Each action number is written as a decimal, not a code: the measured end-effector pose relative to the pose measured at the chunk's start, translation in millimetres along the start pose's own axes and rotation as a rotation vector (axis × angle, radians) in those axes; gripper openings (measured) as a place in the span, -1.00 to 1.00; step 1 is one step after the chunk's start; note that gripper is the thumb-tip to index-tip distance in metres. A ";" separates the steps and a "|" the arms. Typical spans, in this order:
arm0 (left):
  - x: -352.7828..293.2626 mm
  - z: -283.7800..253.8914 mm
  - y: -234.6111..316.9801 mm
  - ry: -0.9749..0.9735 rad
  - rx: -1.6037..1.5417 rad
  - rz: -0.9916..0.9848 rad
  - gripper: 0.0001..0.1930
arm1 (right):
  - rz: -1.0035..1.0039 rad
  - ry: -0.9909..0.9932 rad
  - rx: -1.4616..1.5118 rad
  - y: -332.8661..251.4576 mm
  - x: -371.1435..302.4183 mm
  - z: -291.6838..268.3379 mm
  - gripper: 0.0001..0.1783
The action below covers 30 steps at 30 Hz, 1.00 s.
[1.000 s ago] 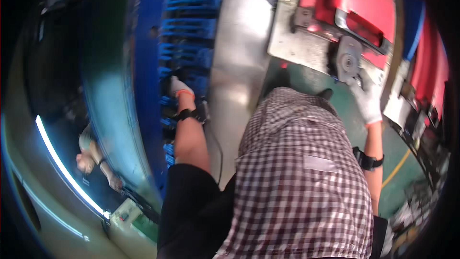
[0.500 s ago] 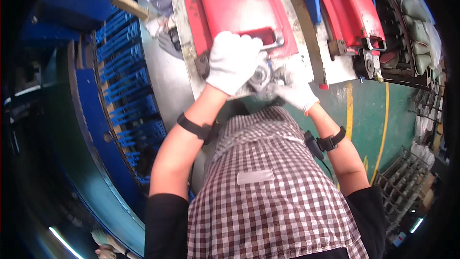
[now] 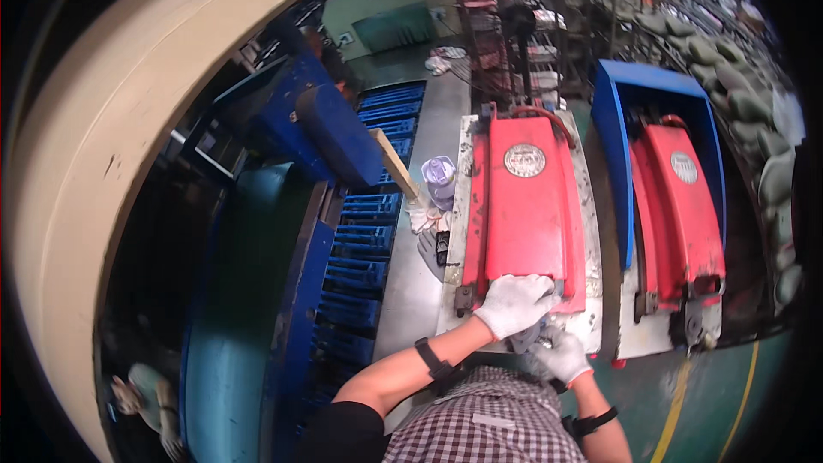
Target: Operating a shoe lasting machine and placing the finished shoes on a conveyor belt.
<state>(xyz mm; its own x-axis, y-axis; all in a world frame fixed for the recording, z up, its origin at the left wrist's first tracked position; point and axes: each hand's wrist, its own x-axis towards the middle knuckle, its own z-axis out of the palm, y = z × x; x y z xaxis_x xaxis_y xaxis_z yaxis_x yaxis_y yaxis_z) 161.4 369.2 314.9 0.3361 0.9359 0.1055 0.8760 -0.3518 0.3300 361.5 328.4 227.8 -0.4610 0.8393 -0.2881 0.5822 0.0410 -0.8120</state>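
A red machine cover [image 3: 525,227] with a round silver plate near its far end lies lengthwise in front of me. My left hand [image 3: 517,303], in a white glove, is closed over the handle at the cover's near edge. Just below and to the right, my right hand [image 3: 562,357], also gloved, has its fingers curled beside a grey metal fitting [image 3: 525,341] at the machine's near end. What those fingers hold is hidden. Both forearms wear black straps.
A second red machine [image 3: 681,206] stands to the right inside a blue guard [image 3: 615,163]. Left are a lilac-lidded bottle [image 3: 439,178], a grey glove [image 3: 429,250], a wooden bar [image 3: 394,163] and blue slatted racks [image 3: 353,270]. Another person [image 3: 150,399] shows at lower left.
The view has tilted up and away, so the whole red cover and the room beyond now show. Both hands stay at the machine's near end, the left on the handle.
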 end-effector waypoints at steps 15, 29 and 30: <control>140.9 -198.9 67.0 0.641 -0.484 0.127 -0.51 | 0.092 -0.117 0.029 -9.7 4.5 -2.3 -0.44; 4.8 23.8 -4.4 -0.163 0.076 -0.013 -0.61 | 0.176 -0.168 0.514 10.1 4.8 2.1 -0.68; 0.5 25.5 -8.2 -0.102 0.061 0.010 -0.61 | 0.215 -0.170 0.522 7.9 2.1 2.2 -0.74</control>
<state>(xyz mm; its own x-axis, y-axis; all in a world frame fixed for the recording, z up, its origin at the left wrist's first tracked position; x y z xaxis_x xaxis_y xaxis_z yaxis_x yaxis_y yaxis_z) 163.2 372.1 288.3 0.3758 0.9266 0.0111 0.8907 -0.3645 0.2716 363.7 329.3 219.6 -0.4951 0.6986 -0.5166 0.2880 -0.4290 -0.8562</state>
